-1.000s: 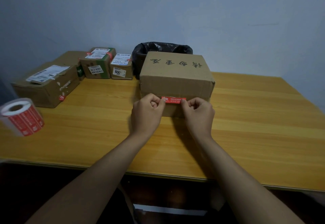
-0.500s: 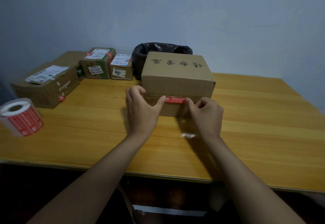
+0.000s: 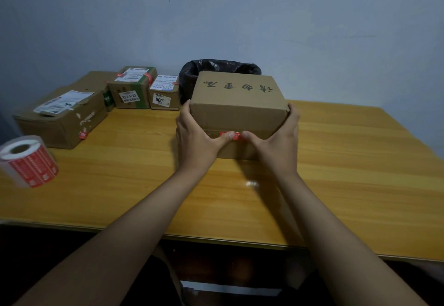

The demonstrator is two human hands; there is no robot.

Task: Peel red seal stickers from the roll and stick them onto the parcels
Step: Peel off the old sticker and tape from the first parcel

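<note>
A brown cardboard parcel (image 3: pixel 236 99) with black handwriting on its lid stands in the middle of the wooden table (image 3: pixel 348 173). A red seal sticker (image 3: pixel 237 135) lies across the seam on its front face. My left hand (image 3: pixel 197 135) clasps the parcel's left side, its thumb pressing on the sticker's left end. My right hand (image 3: pixel 276 139) clasps the right side, its thumb at the sticker's right end. The roll of red stickers (image 3: pixel 28 161) lies on its side at the table's left edge, away from both hands.
Several other labelled parcels (image 3: pixel 62 115) stand in a row at the back left. A bin lined with a black bag (image 3: pixel 216 67) sits right behind the held parcel. A small white scrap (image 3: pixel 252 183) lies on the table between my forearms.
My hands went from holding the sticker's ends against the front face to spreading around the parcel's sides, thumbs now pressing the sticker. A white scrap dropped onto the table.
</note>
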